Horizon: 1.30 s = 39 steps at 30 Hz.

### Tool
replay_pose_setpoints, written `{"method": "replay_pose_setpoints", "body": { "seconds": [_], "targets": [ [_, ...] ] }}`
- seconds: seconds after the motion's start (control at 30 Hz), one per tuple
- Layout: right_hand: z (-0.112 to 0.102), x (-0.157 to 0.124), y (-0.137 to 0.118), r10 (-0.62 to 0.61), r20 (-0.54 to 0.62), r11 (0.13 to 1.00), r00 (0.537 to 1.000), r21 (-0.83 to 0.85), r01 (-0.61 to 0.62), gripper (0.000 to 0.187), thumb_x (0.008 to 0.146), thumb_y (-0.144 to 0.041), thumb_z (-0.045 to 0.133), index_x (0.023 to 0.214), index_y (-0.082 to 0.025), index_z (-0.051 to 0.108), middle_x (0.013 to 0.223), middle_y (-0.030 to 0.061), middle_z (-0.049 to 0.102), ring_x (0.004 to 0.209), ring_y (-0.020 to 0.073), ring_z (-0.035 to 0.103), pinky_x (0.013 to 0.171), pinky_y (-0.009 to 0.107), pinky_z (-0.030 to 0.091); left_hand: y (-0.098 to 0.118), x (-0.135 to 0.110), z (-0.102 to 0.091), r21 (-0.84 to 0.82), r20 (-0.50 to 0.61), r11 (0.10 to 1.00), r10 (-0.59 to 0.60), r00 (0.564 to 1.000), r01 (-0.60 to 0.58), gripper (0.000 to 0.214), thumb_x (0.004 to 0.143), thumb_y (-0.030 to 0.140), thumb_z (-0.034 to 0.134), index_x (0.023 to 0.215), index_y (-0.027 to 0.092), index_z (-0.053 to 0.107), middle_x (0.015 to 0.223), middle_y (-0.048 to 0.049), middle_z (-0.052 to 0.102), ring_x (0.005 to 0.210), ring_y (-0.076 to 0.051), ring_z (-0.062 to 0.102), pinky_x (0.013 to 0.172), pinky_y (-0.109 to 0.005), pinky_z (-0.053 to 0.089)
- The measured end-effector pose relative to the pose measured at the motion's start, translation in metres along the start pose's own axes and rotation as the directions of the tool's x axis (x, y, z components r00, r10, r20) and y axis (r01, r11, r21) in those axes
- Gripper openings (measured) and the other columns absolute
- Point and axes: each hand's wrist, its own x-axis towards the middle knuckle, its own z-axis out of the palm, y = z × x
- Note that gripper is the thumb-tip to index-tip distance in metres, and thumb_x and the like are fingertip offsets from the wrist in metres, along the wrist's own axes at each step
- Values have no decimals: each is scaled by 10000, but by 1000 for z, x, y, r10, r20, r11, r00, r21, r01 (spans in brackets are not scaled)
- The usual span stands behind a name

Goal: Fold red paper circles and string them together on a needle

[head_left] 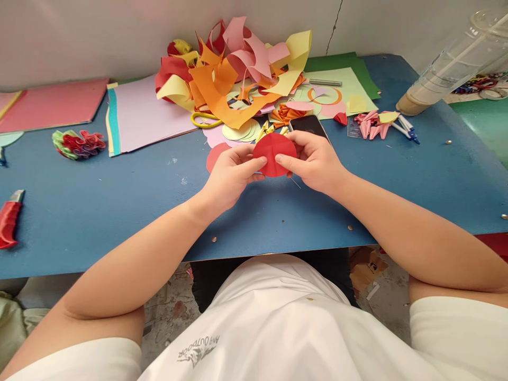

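Between both hands is a red paper circle [274, 154] with crease lines crossing its face. My left hand [234, 172] pinches its left edge, thumb on top and fingers beneath. On the opposite edge my right hand [315, 161] grips it the same way. A pinkish-red paper circle [216, 157] lies on the table beside my left hand. Just behind the held circle are folded yellow paper pieces [265, 130] and a stack of pale green circles [242, 130]. A dark phone [307, 126] lies partly hidden behind my right hand.
Paper offcuts [222, 79] are heaped against the wall, with yellow-handled scissors [206, 120] partly under them. A red utility knife [11, 219] lies at far left. A tall clear cup [448, 66] stands at right. Lilac paper sheets [153, 114] lie back left on the blue table [159, 174].
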Motion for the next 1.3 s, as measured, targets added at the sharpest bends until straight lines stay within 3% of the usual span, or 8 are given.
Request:
{"method": "replay_pose_setpoints", "body": {
  "seconds": [0.17,0.37,0.5,0.67,0.73,0.97,1.1,1.3],
  "targets": [
    [-1,-3,-2,-56,73,998,996,-1,56,220,924,-328,911,1095,-229,814,941,12,827,705,145,706,601,269,611,1,-1,1,145,-63,984,118,991,-108,198,778,243,938,968,216,885,876,-12,865,831,-173,794,717,-273,607],
    [-5,-5,0,-200,160,971,967,-97,217,411,961,-339,835,1355,-224,858,1279,104,884,1065,250,826,829,345,701,6,2,2,-36,-137,998,55,989,-61,419,685,181,1025,973,240,727,830,41,823,770,-136,785,736,-264,651],
    [-10,-4,4,-312,207,905,927,-231,356,519,999,-349,778,1498,-214,834,1362,139,871,1145,286,811,847,368,687,6,6,0,-130,-169,991,18,985,-41,467,658,154,1058,881,240,657,809,57,798,783,-119,800,778,-244,677],
    [-14,-3,0,-339,205,800,918,-451,396,513,975,-402,780,1468,-291,869,1181,101,851,991,283,765,889,453,696,4,6,-1,-144,-99,989,25,995,-39,379,861,514,1030,933,221,800,946,-52,889,1022,-236,896,953,-336,730],
    [-13,-4,-1,-346,219,775,912,-481,410,525,957,-405,782,1464,-303,875,1144,96,821,940,275,749,841,448,690,4,5,-1,-100,-78,994,39,996,-47,452,830,592,1068,959,222,844,985,-70,904,1066,-262,901,975,-358,728],
    [-5,-5,3,-343,97,830,934,-435,350,420,926,-339,833,1342,-285,819,1023,45,844,842,226,764,738,356,649,4,1,-1,-89,-45,996,26,999,-30,518,652,569,1190,859,226,861,939,-34,874,940,-197,841,889,-323,697],
    [-2,-5,1,-399,26,834,916,-404,375,251,892,-237,815,1137,-286,817,900,10,830,771,215,752,756,365,653,3,1,0,-118,-53,993,5,999,-11,509,647,545,1199,854,224,862,942,-15,859,871,-139,792,819,-261,666],
    [-3,-8,-3,-310,-10,869,951,-407,280,312,865,-247,760,1170,-273,817,892,14,835,759,223,759,742,380,662,3,0,0,-97,-58,994,44,997,-49,487,685,539,1186,863,217,866,948,-15,869,880,-135,792,880,-269,681]
  ]
}}
